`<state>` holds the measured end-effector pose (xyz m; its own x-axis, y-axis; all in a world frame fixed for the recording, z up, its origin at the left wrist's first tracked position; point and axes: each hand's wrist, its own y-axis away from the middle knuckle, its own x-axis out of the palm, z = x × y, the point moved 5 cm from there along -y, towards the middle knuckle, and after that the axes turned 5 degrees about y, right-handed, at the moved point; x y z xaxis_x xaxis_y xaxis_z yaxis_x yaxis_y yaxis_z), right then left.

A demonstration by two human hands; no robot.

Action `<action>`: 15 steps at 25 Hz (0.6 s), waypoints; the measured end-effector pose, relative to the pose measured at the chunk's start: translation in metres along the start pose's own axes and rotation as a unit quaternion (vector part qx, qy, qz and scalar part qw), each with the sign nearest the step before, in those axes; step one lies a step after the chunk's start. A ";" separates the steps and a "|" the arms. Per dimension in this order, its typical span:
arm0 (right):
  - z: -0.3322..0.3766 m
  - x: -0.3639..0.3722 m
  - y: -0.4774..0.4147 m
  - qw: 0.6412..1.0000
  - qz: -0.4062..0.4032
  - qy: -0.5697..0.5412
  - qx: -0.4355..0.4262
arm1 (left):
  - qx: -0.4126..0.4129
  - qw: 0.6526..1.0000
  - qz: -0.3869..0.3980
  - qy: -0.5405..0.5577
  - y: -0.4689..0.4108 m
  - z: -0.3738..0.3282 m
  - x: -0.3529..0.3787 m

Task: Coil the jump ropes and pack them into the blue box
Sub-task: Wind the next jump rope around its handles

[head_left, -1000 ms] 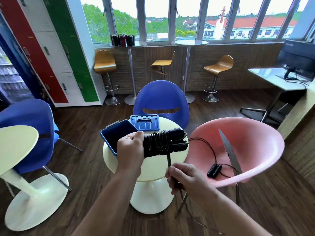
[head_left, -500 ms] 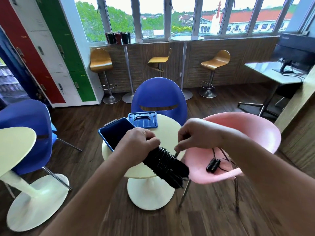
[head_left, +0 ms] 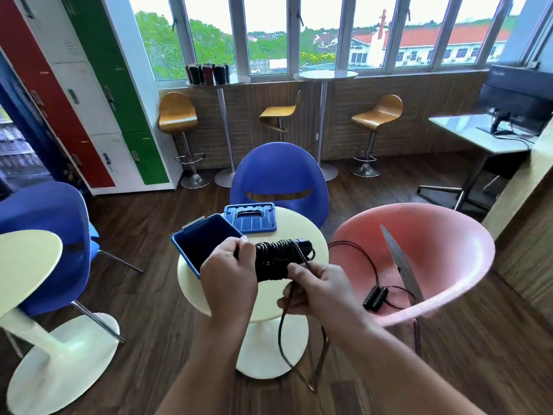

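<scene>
My left hand (head_left: 229, 275) grips the handle end of a black jump rope (head_left: 276, 259), whose cord is wound in tight turns around the handles. My right hand (head_left: 317, 290) pinches the loose cord just below the bundle; the free cord hangs in a loop toward the floor. Both hands hover over the round cream table (head_left: 311, 238). The open blue box (head_left: 179, 244) sits on the table's left side, its blue lid (head_left: 250, 218) lying flat behind it. A second jump rope (head_left: 375, 298) lies uncoiled on the pink chair seat, handles side by side.
A pink chair (head_left: 443, 250) stands right of the table, a blue chair (head_left: 278, 175) behind it. Another blue chair (head_left: 48, 235) and cream table (head_left: 24, 259) are at the left. Stools, lockers and a desk with a monitor line the walls.
The rope bundle has swung back to level from a downward tilt. My right hand dropped from above the bundle to below it, drawing the cord around for another turn.
</scene>
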<state>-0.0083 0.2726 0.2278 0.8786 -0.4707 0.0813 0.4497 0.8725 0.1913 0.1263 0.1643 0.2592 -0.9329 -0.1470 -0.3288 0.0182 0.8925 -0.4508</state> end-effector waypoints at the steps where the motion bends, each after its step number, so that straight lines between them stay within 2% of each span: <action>1: -0.005 0.003 0.004 1.000 0.006 -0.015 0.005 | -0.045 0.998 -0.015 0.037 0.004 0.009 0.003; 3: -0.012 0.006 0.007 1.000 -0.006 -0.020 -0.008 | -0.169 0.977 -0.048 0.122 0.016 0.028 0.011; 4: -0.015 0.005 0.007 0.999 -0.023 -0.008 -0.023 | -0.241 0.952 -0.065 0.176 0.026 0.037 0.016; 7: -0.015 -0.001 0.002 0.994 -0.074 0.033 -0.070 | -0.427 0.843 -0.060 0.321 0.055 0.043 0.034; 9: -0.011 -0.006 -0.001 0.992 -0.081 0.034 -0.087 | -0.481 0.793 -0.017 0.373 0.067 0.030 0.039; 11: -0.005 -0.010 -0.002 0.995 -0.047 0.005 -0.092 | -0.487 0.760 0.032 0.429 0.077 0.016 0.041; 13: 0.002 -0.011 -0.003 0.995 0.005 -0.003 -0.101 | -0.456 0.766 0.101 0.442 0.082 0.005 0.039; 15: 0.005 -0.014 -0.001 0.994 0.026 0.008 -0.106 | -0.392 0.817 0.166 0.390 0.081 0.001 0.033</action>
<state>-0.0218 0.2774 0.2313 0.9030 -0.4240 0.0694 0.4263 0.9043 -0.0230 0.0977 0.2313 0.2112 -0.8743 0.2024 0.4412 0.3664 0.8714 0.3262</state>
